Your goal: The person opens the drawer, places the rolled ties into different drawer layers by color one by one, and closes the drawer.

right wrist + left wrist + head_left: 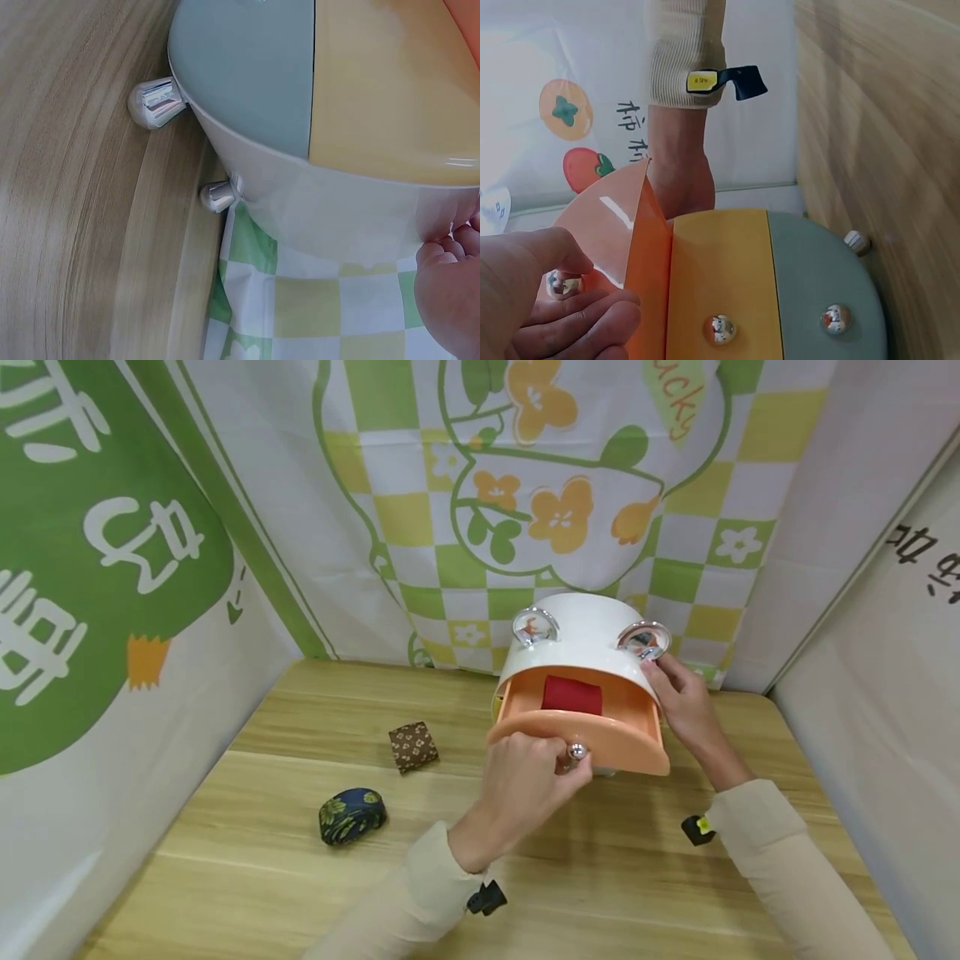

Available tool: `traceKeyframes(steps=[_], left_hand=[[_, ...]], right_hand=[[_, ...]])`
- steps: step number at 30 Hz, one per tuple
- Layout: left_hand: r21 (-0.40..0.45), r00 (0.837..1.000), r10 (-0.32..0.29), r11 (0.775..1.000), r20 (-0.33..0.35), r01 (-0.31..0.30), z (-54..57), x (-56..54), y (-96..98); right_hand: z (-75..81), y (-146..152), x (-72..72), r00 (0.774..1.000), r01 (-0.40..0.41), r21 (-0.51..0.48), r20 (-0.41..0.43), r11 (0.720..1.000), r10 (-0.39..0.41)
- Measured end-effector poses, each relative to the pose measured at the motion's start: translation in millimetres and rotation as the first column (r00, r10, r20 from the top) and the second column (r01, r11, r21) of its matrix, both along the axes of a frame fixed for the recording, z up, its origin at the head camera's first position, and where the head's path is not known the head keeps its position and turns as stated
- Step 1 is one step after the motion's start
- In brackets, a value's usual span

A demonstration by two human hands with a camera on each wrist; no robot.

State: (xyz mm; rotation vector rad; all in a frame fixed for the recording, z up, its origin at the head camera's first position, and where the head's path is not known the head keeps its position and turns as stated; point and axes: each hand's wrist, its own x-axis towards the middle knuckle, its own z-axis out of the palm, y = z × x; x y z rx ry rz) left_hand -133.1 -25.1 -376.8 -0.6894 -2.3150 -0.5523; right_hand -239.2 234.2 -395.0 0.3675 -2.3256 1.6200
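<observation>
- A dark blue roll of cloth (pixel 352 817) with green leaves sits on the wooden table (pixel 262 827), left of the left hand.
- A small brown cloth (pixel 413 747) with flowers lies just past it, also left of that hand.
- The left hand (pixel 525 777) reaches up from below, with its back facing up. Its fingers curl round the silver knob (pixel 577 751) and hold it.
- The orange drawer (pixel 630 752) is pulled out, right at that hand. Its front wall stands between the hand and the red cloth (pixel 572 695), which lies inside.
- The yellow drawer (pixel 720 270) and the gray-green drawer (pixel 817 262) are closed, lower than the left hand.
- The white cabinet (pixel 588 627) stands between the hands, with two shiny rings on top.
- The right hand (pixel 688 706) touches the cabinet's right side, its thumb near the right ring. I cannot tell how much its fingers bend.
- A white wall (pixel 877 693) stands right of that hand, well apart.
</observation>
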Motion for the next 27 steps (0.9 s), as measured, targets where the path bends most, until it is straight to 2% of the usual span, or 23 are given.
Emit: traceKeyframes(steps=[13,27], left_hand=[[0.004,1.0,0.01,1.0,-0.017,-0.01,1.9,-23.8,5.0],[0.036,1.0,0.002,0.999,0.024,-0.003,0.7,-43.3,10.2]], right_hand=[[-0.6,-2,1.4,1.0,0.004,-0.009,0.005,1.0,-0.004],[0.0,-1,2.2,1.0,0.014,0.015,-0.006,1.0,-0.014]])
